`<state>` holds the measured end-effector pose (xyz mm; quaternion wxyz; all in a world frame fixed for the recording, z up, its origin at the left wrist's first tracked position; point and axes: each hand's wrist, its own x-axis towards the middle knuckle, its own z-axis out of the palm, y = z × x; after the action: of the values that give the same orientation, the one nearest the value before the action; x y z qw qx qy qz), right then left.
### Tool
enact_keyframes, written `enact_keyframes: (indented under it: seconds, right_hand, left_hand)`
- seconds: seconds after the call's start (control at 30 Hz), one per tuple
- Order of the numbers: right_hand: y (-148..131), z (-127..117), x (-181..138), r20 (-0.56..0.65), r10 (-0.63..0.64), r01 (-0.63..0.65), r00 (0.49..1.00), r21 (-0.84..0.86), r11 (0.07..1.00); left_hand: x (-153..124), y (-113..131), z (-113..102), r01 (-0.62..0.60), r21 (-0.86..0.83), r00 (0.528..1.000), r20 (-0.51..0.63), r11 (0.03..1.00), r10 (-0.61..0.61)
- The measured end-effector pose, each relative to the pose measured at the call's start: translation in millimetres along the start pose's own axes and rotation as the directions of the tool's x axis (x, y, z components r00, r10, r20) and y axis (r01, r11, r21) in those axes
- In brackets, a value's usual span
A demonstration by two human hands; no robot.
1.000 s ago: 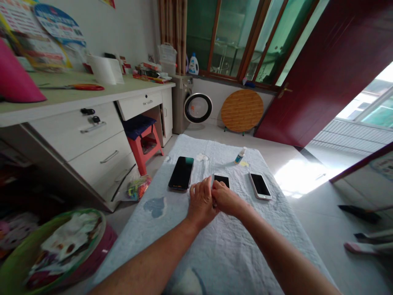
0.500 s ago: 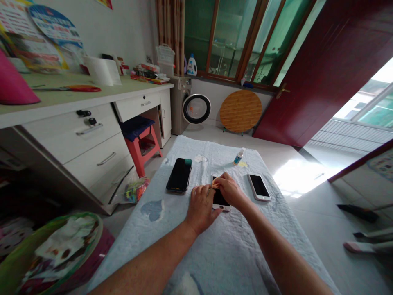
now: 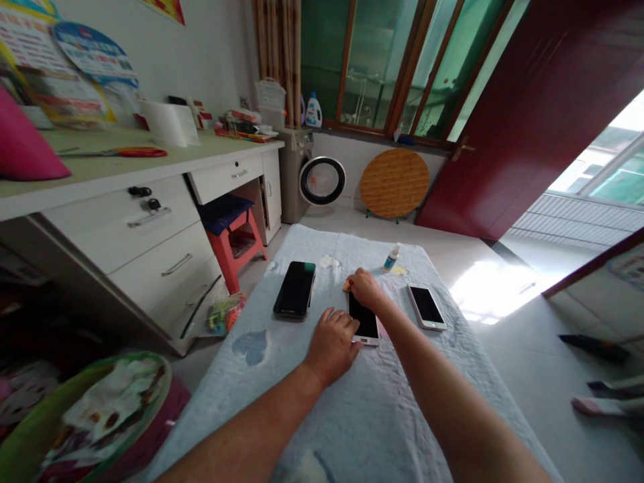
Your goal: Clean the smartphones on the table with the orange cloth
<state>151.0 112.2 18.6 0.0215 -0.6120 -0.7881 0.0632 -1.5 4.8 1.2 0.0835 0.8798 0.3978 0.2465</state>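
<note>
1. One bin [image 3: 175, 406] sits low on the left, full of scraps, near a white desk [image 3: 226, 151] with drawers.
2. Next comes a pink stool [image 3: 228, 268] with a dark blue seat. Part of it is tucked under the desk.
3. A big black phone [image 3: 295, 288] lies face up on the pale blue cloth [image 3: 352, 422]. No hand touches it.
4. The left hand [image 3: 334, 343] is palm down at the left side of the middle phone [image 3: 365, 322]. Its fingers are close together and a bit bent. The thumb sticks out by the phone's bottom end.
5. A little orange piece [image 3: 347, 286] peeks out at the phone's top left corner. It is too small to tell what it is made of.
6. The middle phone lies face up on the cloth, between the other two. The right hand [image 3: 364, 288] hides its top.
7. The right hand's fingers are bunched up, pinching the orange piece. I cannot tell how the thumb bends. The step now looks like rubbing the phone's top end while the left hand steadies it. The next move calls for a snug pinch, a soft push and a firm left hand, so the phone does not slide.
8. A small bottle [image 3: 391, 258] stands farther back.
9. Last, a white phone [image 3: 426, 307] lies face up, apart from both hands.
</note>
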Motion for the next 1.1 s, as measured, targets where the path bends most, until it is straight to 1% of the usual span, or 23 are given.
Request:
enact_keyframes:
  seconds: [0.13,0.27,0.4,0.5,0.57,0.73,0.83,1.0,1.1]
  right_hand:
    - [5.7,-4.1,10.2,0.053,-0.001,0.002,0.999,-0.015,1.000]
    - [20.3,-13.2,11.1,0.113,0.033,-0.030,0.993,-0.036,0.999]
    - [41.1,-20.9,0.3,0.137,0.093,-0.090,0.986,-0.027,0.996]
    - [53.1,-19.9,-12.7,0.114,0.153,-0.153,0.982,-0.005,0.988]
    - [56.3,-16.2,-21.8,0.088,0.190,-0.192,0.978,0.019,0.981]
    - [48.4,-6.1,-47.1,0.033,0.236,-0.238,0.971,0.091,0.967]
    - [39.7,-2.5,-66.1,0.014,0.232,-0.232,0.973,0.128,0.964]
    - [28.0,1.4,-98.9,0.005,0.229,-0.224,0.973,0.229,0.947]
    - [22.7,1.0,-115.5,0.004,0.201,-0.195,0.980,0.250,0.948]
  left_hand:
    - [-0.3,-2.9,5.7,-0.008,-0.017,1.000,0.003,1.000,0.008]
    - [-1.2,-2.5,9.6,0.010,-0.024,1.000,-0.009,1.000,-0.010]
    - [-1.2,-0.5,9.1,0.025,-0.031,1.000,-0.004,0.999,-0.026]
    - [-1.0,0.7,7.4,0.032,-0.027,0.999,-0.006,0.999,-0.032]
    - [-0.7,1.3,5.9,0.032,-0.019,0.999,-0.003,0.999,-0.032]
    - [1.2,0.6,3.1,0.021,-0.022,0.999,0.029,1.000,-0.020]
    - [2.1,-1.8,3.3,0.002,-0.029,0.999,0.042,1.000,-0.001]
    - [0.8,-6.4,8.6,0.023,-0.040,0.999,0.042,0.999,-0.022]
    - [-0.5,-8.3,12.4,0.023,-0.048,1.000,0.016,0.999,-0.022]
